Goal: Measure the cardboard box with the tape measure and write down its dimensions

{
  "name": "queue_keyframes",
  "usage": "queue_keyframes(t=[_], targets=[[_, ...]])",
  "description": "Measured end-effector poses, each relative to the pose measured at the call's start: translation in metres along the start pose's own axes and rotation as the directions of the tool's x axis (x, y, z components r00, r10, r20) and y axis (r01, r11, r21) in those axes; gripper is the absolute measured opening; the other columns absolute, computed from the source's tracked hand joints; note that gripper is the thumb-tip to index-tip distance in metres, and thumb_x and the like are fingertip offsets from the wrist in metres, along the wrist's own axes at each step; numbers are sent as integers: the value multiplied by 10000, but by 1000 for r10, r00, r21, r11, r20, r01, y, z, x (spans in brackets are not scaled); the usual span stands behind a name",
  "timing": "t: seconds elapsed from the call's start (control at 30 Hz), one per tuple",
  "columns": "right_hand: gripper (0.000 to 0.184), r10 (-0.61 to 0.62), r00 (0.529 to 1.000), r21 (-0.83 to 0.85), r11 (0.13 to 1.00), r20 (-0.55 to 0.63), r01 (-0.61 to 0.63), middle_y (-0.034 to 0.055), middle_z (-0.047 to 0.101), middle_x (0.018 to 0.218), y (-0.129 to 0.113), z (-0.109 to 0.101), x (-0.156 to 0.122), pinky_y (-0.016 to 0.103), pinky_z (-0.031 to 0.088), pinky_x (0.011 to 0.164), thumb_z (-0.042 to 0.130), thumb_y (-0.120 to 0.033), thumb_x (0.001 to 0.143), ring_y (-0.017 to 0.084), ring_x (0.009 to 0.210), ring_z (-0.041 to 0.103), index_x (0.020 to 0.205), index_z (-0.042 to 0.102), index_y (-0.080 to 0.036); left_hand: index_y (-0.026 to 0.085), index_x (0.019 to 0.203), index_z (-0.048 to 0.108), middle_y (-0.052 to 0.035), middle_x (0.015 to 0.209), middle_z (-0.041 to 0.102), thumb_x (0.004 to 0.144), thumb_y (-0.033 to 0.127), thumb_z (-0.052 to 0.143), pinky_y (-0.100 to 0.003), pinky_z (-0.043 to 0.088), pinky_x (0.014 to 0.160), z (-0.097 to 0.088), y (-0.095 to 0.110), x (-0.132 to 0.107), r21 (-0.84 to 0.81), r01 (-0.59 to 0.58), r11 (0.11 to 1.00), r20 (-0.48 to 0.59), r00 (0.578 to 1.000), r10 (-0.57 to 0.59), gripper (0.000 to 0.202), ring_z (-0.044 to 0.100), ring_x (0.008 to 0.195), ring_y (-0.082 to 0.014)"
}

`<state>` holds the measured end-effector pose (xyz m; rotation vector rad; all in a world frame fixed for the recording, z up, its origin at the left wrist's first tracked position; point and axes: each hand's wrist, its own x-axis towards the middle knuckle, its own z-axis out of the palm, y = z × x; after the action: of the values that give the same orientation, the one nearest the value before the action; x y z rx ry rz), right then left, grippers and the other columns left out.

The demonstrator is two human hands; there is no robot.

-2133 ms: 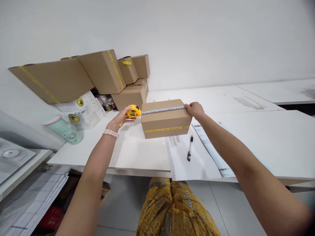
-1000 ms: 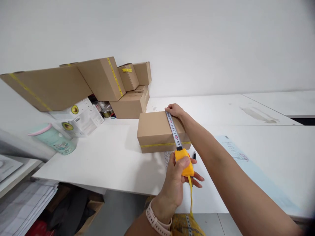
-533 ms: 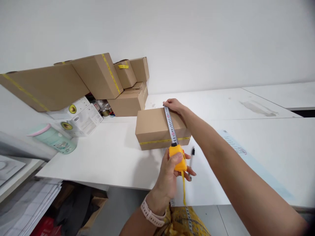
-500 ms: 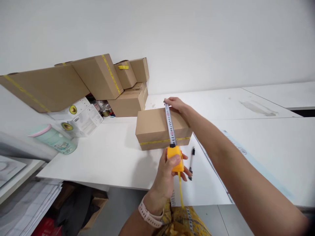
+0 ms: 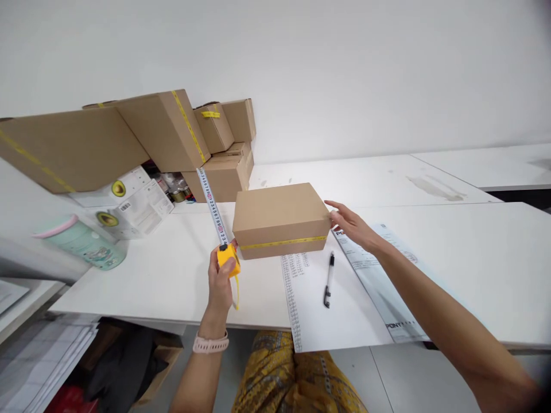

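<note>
In the centre of the frame we see one cardboard box (image 5: 279, 215) on the white table (image 5: 172, 281), with its long axis running left to right across the picture. The left hand (image 5: 220, 284) is closed around one yellow tape measure (image 5: 227, 257), just beside the near left corner of the box. The blade (image 5: 210, 201) is pulled out and rises free toward the upper left, passing the left end of the box without lying on it. The right hand (image 5: 350, 225) is open with spread fingers and holds nothing. Its fingertips are at the right end of the box, but we cannot tell if they really touch it. So each hand is at one end of the box. Below the box in the frame lie one pen (image 5: 328, 281) and two sheets of paper (image 5: 344, 321). In the upper left we count at least five stacked boxes (image 5: 172, 132), and at the left edge one mint cup (image 5: 81, 244).
</note>
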<state>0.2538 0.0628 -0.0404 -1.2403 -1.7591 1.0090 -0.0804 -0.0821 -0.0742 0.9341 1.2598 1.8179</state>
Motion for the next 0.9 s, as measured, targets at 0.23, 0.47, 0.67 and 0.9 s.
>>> queue_keyframes(t=[0.23,0.47,0.67,0.9], targets=[[497,-159,983,-125,981,-90,148,78,687,1054,-29,9,32,346,491,759,685,-544,817,190,814,560,1196,724,-224,230,1058,624,-41,1117,730,720,412,774,-340,512,981,15,26,27,-36,-29,999,64,997,31,412,670,1129,-241],[384,-133,960,-291,955,-246,58,44,649,769,-64,-9,101,312,405,687,601,-538,907,179,743,556,817,697,-177,194,1038,612,-85,1121,735,720,457,751,-427,508,1059,42,73,64,-119,-42,992,168,984,62,436,676,1186,-299],[376,-211,922,-444,895,-326,48,124,638,1016,-80,21,154,363,452,834,568,-520,945,257,950,582,751,606,-200,266,1125,549,-84,1240,716,675,514,819,-450,541,979,72,59,28,-36,-165,986,243,955,169,580,627,1276,-361],[244,-215,925,-459,887,-312,51,94,642,899,-77,39,175,374,405,800,389,-351,1019,266,862,547,858,538,-243,223,1101,586,-121,1243,726,734,442,799,-496,481,1036,92,10,15,-47,151,987,436,893,-116,478,641,1250,-354]])
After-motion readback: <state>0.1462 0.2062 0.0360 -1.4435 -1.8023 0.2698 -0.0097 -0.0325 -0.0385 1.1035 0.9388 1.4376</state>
